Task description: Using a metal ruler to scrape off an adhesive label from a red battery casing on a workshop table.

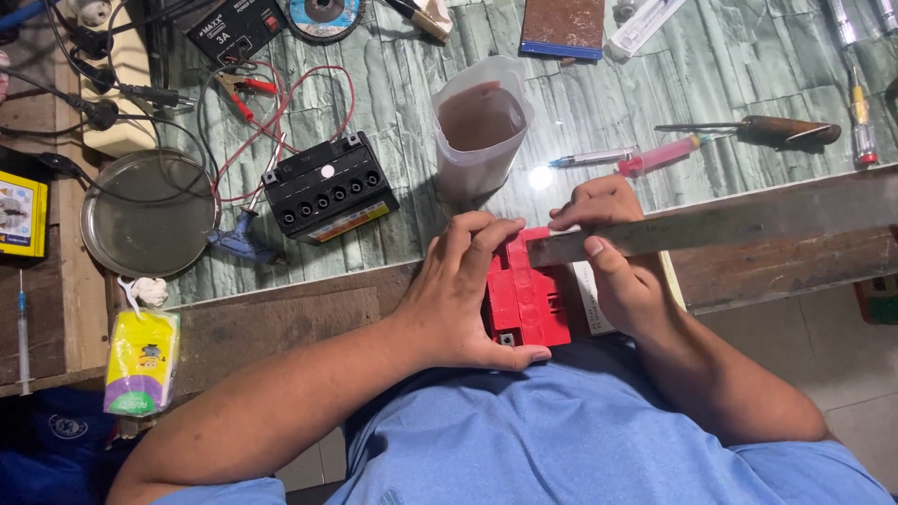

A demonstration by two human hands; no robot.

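A red battery case (524, 299) rests at the near edge of the workbench against my blue shirt. My left hand (463, 290) wraps over its left side, thumb under the near edge. My right hand (613, 252) pinches a long flat metal bar (730, 224) that lies across the top of the red case and runs off to the right. A white label panel (589, 299) shows beside the case under my right hand.
A black battery (327, 187) with red and black clip leads (248, 93) sits at the left. A translucent cup (479, 126) of brown liquid, two syringes (636, 159), a soldering iron (767, 129), a round metal tin lid (148, 213) and a power strip (117, 75) lie around.
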